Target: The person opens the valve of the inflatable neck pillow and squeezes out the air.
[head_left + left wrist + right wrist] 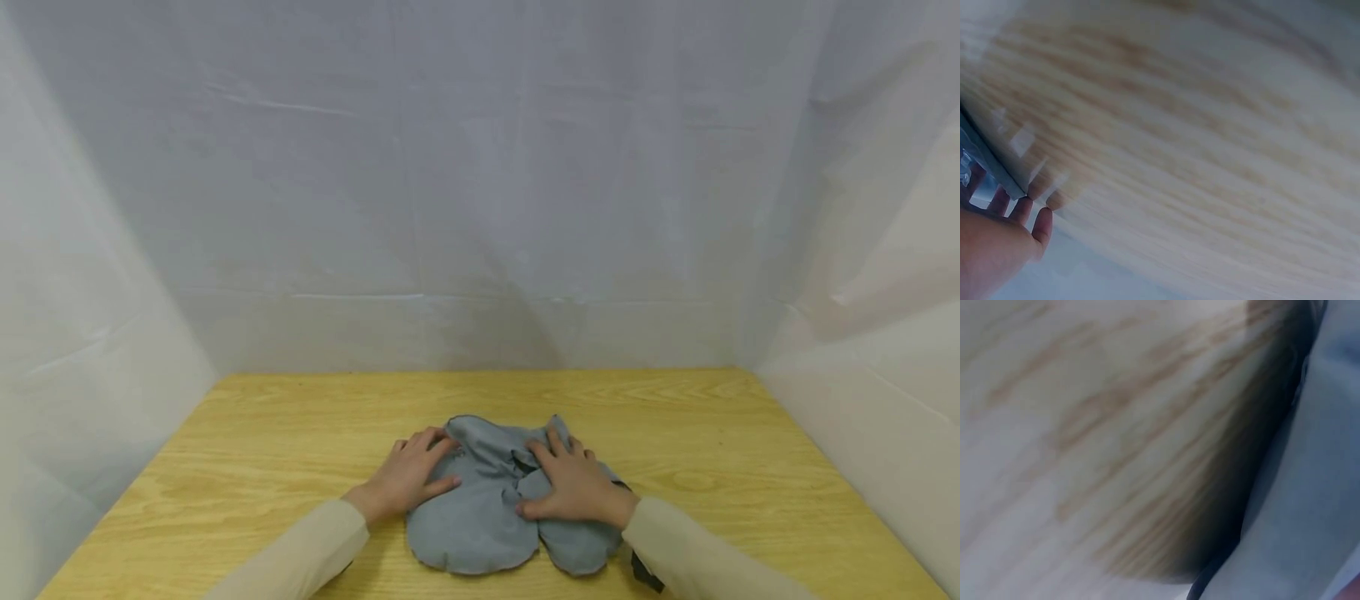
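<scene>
Two hands [405, 477] [576, 487] — loosely spread, resting on rumpled grey fabric [472, 532], wood-grain table [712, 450] beneath

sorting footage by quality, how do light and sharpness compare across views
Head: soft light, left hand, right hand and grey cloth item fairly clear; left wrist: hazy, grain smeared, pale glare on the wood-grain tabletop; right wrist: blurred, dark shadow beside the item.
</scene>
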The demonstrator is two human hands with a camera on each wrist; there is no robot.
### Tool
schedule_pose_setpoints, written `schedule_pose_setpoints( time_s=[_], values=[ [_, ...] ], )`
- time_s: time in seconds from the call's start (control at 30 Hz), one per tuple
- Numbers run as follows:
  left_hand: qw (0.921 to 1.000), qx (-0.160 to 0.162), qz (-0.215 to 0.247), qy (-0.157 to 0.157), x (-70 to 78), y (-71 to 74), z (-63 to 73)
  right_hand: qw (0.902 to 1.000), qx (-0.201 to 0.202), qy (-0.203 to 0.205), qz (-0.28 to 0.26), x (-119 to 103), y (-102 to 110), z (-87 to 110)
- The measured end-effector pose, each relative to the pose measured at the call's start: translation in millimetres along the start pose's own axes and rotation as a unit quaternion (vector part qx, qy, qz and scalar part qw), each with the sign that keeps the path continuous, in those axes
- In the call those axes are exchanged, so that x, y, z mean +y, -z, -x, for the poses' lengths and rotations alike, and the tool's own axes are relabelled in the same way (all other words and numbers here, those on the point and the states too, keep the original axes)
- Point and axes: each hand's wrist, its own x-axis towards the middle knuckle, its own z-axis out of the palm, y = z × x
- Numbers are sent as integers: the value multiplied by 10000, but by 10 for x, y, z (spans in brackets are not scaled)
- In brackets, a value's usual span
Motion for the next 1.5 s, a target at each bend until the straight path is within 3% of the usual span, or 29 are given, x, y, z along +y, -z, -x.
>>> schedule_pose_setpoints(
  time_s=[0.5, 0.73, 1.23, 1.5],
  values=[
    [9999, -114, -10, -21, 25, 18, 6, 9997, 229, 14, 125, -1, -62, -40],
    [9999, -154, 54, -3, 30, 29, 3, 9978, 465, 81, 456, -7, -99, -54],
    [9997, -203, 98, 41, 30, 31, -7, 9976, -274, 107, 631, -76, -102, -133],
    [10000, -21, -38, -6, 16, 7, -19, 9973, -369, -30, 628, -179, -56, -159]
  ],
)
